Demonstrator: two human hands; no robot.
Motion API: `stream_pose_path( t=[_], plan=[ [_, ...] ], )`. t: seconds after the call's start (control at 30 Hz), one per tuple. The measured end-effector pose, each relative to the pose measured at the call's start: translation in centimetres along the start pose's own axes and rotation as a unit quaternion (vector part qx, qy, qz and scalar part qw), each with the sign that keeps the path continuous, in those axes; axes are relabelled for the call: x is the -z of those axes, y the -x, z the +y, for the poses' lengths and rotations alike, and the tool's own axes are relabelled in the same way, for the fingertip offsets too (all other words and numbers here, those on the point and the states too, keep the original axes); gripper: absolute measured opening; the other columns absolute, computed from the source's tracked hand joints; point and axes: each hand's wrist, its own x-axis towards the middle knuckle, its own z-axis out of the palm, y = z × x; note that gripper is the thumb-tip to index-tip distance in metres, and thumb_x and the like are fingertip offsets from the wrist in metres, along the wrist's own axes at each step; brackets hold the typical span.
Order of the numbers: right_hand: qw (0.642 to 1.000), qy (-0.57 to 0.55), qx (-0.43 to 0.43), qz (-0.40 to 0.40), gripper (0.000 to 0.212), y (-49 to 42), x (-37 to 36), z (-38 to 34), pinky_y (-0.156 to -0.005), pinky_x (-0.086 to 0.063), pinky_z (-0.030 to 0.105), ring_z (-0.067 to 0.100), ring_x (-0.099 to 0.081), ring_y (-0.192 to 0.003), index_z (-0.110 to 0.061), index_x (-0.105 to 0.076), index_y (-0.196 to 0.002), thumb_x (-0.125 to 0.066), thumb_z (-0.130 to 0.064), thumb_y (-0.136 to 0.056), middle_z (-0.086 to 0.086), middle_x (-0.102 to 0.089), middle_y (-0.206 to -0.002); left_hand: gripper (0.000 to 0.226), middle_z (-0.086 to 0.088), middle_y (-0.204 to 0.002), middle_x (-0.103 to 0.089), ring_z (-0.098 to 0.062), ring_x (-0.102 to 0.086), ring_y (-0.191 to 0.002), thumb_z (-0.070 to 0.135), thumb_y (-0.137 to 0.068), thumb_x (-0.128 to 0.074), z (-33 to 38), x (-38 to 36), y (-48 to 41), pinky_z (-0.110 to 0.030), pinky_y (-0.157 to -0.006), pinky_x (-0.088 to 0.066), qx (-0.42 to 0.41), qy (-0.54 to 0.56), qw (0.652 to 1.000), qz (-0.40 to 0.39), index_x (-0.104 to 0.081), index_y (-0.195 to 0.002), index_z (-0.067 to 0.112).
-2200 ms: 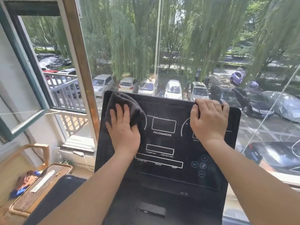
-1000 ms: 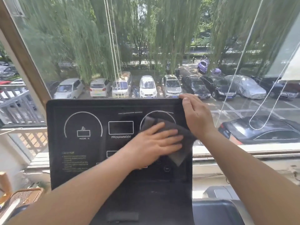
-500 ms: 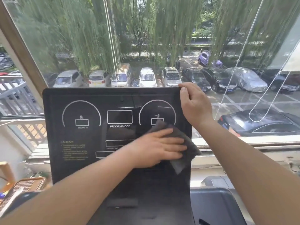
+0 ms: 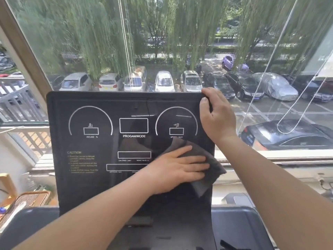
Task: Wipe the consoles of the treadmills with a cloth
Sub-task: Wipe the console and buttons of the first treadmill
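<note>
The grey cloth (image 4: 210, 177) sits at the lower right of the treadmill console (image 4: 59, 141), with one corner hanging off the console's right edge. It's pinned flat against the black panel, just below the speed dial and over the right ends of the readout boxes.

The left hand (image 4: 176, 166) is on top of it, palm down and fingers straight and together, pressing rather than gripping. The fingertips point at the right edge, and the forearm comes in from the lower left, across the console's bottom edge.

The right hand (image 4: 218, 120) is directly above, clamped on the top right corner. Its thumb lies on the front face and its fingers curl over the back, bracing the panel.

Here's what matters: the cloth has run out of console on the right. The panel is wider than it is tall, and nearly all of it lies to the left of the wiping hand: the program box, the incline dial, the caution text by the left edge. So the next stroke looks like a pull back leftward along that long axis. The left hand is the one placed to make it, while the right steadies.

Beyond the console is the window (image 4: 270, 42), with parked cars (image 4: 164, 81) below, and a wicker basket (image 4: 27, 201) sits low on the left.
</note>
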Motion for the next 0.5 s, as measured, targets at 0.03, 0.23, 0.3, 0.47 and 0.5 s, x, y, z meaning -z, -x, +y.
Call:
stream_pose_path(
  t=[0.03,0.23,0.3,0.47,0.5],
  plan=[
    [1.0,0.0,0.004,0.004,0.039,-0.1,0.0,0.0,-0.107,-0.04,0.029,0.013,-0.051,-0.135,-0.021,-0.063,-0.14,-0.045,-0.026,-0.106,-0.007,-0.06,-0.146,0.052,0.009,-0.163,-0.04,-0.015,-0.026,-0.155,0.011,-0.095,-0.047,-1.6,1.0,-0.2,-0.049,-0.129,-0.008,0.029,-0.015,0.999,0.024,-0.057,-0.143,0.029],
    [1.0,0.006,0.002,-0.004,0.042,0.2,-0.4,0.3,-0.109,-0.035,0.025,0.013,-0.047,-0.14,-0.021,-0.058,-0.144,-0.043,-0.027,-0.106,-0.007,-0.054,-0.152,0.079,0.005,-0.169,-0.024,-0.018,-0.01,-0.159,0.007,-0.084,-0.063,0.9,1.2,-2.6,-0.05,-0.128,0.005,0.323,0.049,0.934,0.141,-0.04,-0.157,0.025],
    [1.0,0.006,0.006,-0.014,0.043,0.5,-0.4,0.3,-0.109,-0.03,0.021,0.012,-0.042,-0.144,-0.02,-0.055,-0.148,-0.044,-0.026,-0.107,-0.007,-0.05,-0.156,0.079,0.004,-0.169,-0.026,-0.019,-0.011,-0.159,0.009,-0.083,-0.067,4.5,-1.0,-2.7,-0.049,-0.127,0.007,0.316,0.083,0.936,0.134,-0.042,-0.156,0.024],
    [0.998,-0.009,-0.02,-0.062,0.052,1.0,-0.1,0.2,-0.12,-0.016,0.02,0.006,-0.022,-0.156,-0.025,-0.039,-0.161,-0.042,-0.028,-0.109,-0.012,-0.028,-0.17,0.057,0.003,-0.164,-0.037,-0.02,-0.022,-0.156,0.009,-0.088,-0.06,9.9,-5.4,1.0,-0.044,-0.128,0.009,0.088,0.108,0.99,-0.01,-0.056,-0.143,0.022],
    [0.997,-0.017,-0.026,-0.067,0.054,1.5,0.2,0.0,-0.12,-0.012,0.017,0.005,-0.017,-0.157,-0.024,-0.033,-0.163,-0.041,-0.028,-0.11,-0.012,-0.022,-0.172,0.05,0.004,-0.163,-0.04,-0.019,-0.024,-0.156,0.01,-0.091,-0.058,9.5,-5.4,1.5,-0.045,-0.128,0.007,0.053,0.104,0.993,-0.026,-0.059,-0.139,0.022]
  ],
)
